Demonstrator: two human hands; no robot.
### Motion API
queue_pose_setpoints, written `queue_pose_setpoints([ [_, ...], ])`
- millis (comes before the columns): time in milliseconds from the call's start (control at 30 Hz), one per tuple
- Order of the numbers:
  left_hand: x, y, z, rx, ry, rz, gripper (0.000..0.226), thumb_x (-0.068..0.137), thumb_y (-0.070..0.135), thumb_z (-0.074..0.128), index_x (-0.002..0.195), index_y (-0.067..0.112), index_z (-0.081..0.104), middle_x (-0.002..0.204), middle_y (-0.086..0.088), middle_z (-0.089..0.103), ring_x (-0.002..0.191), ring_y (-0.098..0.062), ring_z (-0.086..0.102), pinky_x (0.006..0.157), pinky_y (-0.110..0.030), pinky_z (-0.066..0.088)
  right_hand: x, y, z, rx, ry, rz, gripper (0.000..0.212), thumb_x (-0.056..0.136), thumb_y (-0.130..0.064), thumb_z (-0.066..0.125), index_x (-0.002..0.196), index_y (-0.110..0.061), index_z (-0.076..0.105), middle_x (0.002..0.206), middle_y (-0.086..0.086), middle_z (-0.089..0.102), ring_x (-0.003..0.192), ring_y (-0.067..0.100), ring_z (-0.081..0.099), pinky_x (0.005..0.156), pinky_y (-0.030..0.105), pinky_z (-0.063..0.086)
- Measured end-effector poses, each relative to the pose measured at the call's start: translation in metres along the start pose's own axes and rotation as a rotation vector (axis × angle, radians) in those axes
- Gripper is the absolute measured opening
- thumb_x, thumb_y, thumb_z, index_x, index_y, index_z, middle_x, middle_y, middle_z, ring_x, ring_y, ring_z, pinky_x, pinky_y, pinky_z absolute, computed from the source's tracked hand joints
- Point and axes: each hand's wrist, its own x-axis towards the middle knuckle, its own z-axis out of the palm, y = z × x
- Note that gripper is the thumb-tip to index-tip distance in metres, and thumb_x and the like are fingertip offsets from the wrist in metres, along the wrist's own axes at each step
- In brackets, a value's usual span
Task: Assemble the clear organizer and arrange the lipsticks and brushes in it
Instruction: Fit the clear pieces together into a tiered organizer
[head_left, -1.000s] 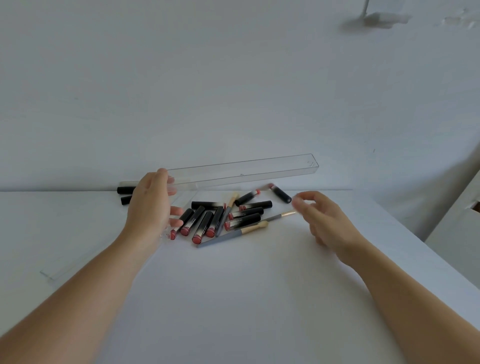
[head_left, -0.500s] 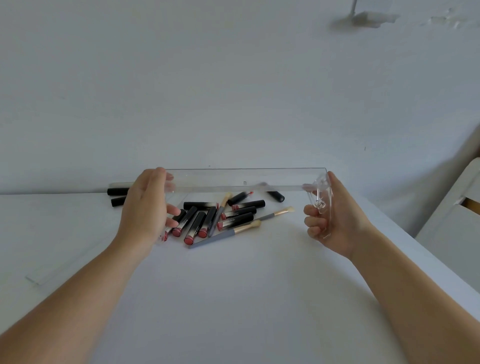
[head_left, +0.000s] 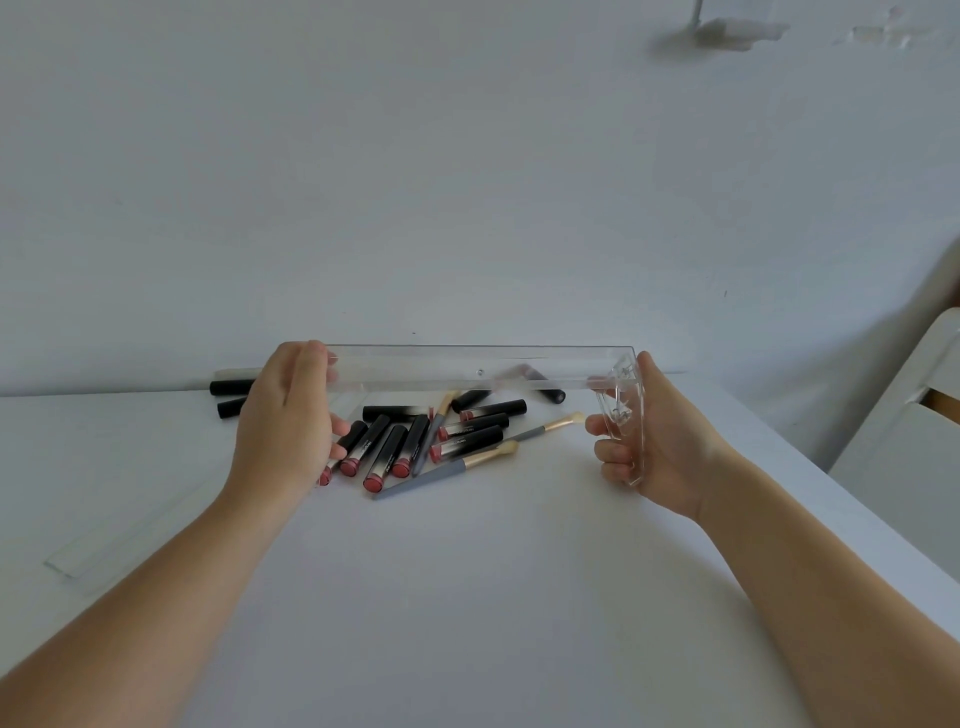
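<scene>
Fingers (head_left: 610, 457) of the right hand (head_left: 660, 447) curl around the right end of the clear organizer (head_left: 467, 366), its thumb side up along the end wall; those of the left hand (head_left: 283, 415) wrap the left end, the tips showing past the palm on the inner side. Both hands grip the piece and hold it level above the counter (head_left: 467, 571), close to the white wall (head_left: 415, 182).

It is a long, narrow, see-through trough with thin walls, a small dot at mid-length, and a right end cap that reaches down into the right palm. Through and below it lie the lipsticks (head_left: 415, 441): black tubes with pink-red ends, heaped loosely side by side, some slanted, several touching. Two more black tubes (head_left: 231, 397) lie left of the left hand by the wall, and one lies behind the trough at the right. Two brushes (head_left: 467, 465) with grey handles, gold ferrules and pale tips rest slanted across the front of the heap; a third, thinner one pokes up among the tubes.

A flat clear strip (head_left: 130, 530) lies on the counter at the far left, well apart. A white piece of furniture (head_left: 904, 426) stands at the right edge. Both forearms reach in from the lower corners, wrists straight, palms facing each other.
</scene>
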Motion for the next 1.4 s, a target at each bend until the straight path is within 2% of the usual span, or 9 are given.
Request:
queue_pose_setpoints([
  [167,-0.002,0.0,-0.001,0.099,0.015,0.074,0.027,0.096,0.053,0.034,0.084,0.042,0.056,0.097,0.011,0.063,0.049,-0.008,0.061,0.044,-0.033,0.051,-0.001,-0.001,0.0,-0.019,-0.014,-0.011,0.069,0.082,-0.083,0.043,0.116,-0.027,0.067,0.073,0.006,0.054,0.05,0.019,0.038,0.046,0.029,0.035],
  [367,-0.001,-0.003,0.001,0.173,0.028,0.123,0.029,0.102,0.045,0.032,0.087,0.034,0.054,0.083,0.01,0.06,0.069,-0.031,0.062,0.041,-0.011,0.041,-0.005,0.001,0.005,-0.113,-0.002,-0.061,0.068,0.079,-0.081,0.054,0.123,-0.03,0.061,0.081,0.006,0.051,0.05,0.017,0.036,0.046,0.028,0.035],
  [533,0.0,-0.002,0.0,0.193,0.025,0.146,0.028,0.1,0.048,0.03,0.086,0.038,0.052,0.076,0.011,0.053,0.067,-0.031,0.059,0.04,-0.016,0.044,-0.003,0.006,0.009,-0.289,0.144,-0.175,0.059,0.088,-0.078,0.042,0.123,-0.035,0.06,0.084,0.007,0.054,0.047,0.016,0.039,0.043,0.027,0.034],
  [700,-0.002,0.0,-0.002,0.198,0.014,0.175,0.029,0.101,0.047,0.03,0.088,0.028,0.049,0.072,0.013,0.048,0.065,-0.035,0.056,0.039,-0.03,0.043,-0.003,0.01,0.011,-0.397,0.206,-0.251,0.067,0.086,-0.08,0.034,0.132,-0.036,0.055,0.085,0.006,0.057,0.045,0.016,0.042,0.041,0.025,0.036],
  [800,-0.003,0.002,-0.001,0.204,0.013,0.204,0.029,0.102,0.046,0.03,0.088,0.029,0.049,0.088,0.0,0.054,0.065,-0.033,0.057,0.043,-0.034,0.048,-0.004,0.008,0.01,-0.425,0.216,-0.241,0.067,0.086,-0.08,0.033,0.129,-0.035,0.057,0.084,0.006,0.059,0.044,0.016,0.043,0.043,0.025,0.036],
  [967,-0.003,0.0,-0.001,0.162,0.018,0.199,0.027,0.101,0.044,0.032,0.086,0.034,0.052,0.086,0.007,0.057,0.071,-0.032,0.057,0.041,-0.012,0.042,-0.009,0.003,0.01,-0.301,0.099,-0.197,0.066,0.077,-0.085,0.038,0.113,-0.037,0.066,0.073,0.005,0.056,0.048,0.02,0.038,0.047,0.027,0.031],
  [1133,-0.003,0.0,-0.001,0.104,0.004,0.177,0.027,0.102,0.042,0.033,0.086,0.035,0.054,0.071,0.028,0.056,0.069,-0.029,0.057,0.043,-0.009,0.043,-0.009,0.004,0.01,-0.253,0.06,-0.208,0.067,0.079,-0.084,0.038,0.116,-0.034,0.064,0.075,0.006,0.053,0.049,0.02,0.038,0.047,0.027,0.033],
  [1300,-0.003,0.0,0.0,0.101,0.001,0.184,0.028,0.105,0.037,0.034,0.088,0.03,0.054,0.086,0.017,0.06,0.077,-0.036,0.057,0.043,-0.011,0.043,-0.01,0.004,0.013,-0.293,0.147,-0.243,0.056,0.078,-0.083,0.04,0.095,-0.036,0.066,0.08,0.012,0.049,0.054,0.023,0.039,0.065,0.04,0.032],
  [1400,-0.002,0.0,0.0,0.105,0.003,0.177,0.028,0.104,0.038,0.033,0.087,0.029,0.053,0.092,0.011,0.057,0.077,-0.038,0.057,0.044,-0.012,0.044,-0.01,0.003,0.014,-0.253,0.117,-0.281,0.039,0.084,-0.073,0.042,0.105,-0.051,0.068,0.085,0.009,0.05,0.054,0.02,0.038,0.054,0.034,0.037],
])
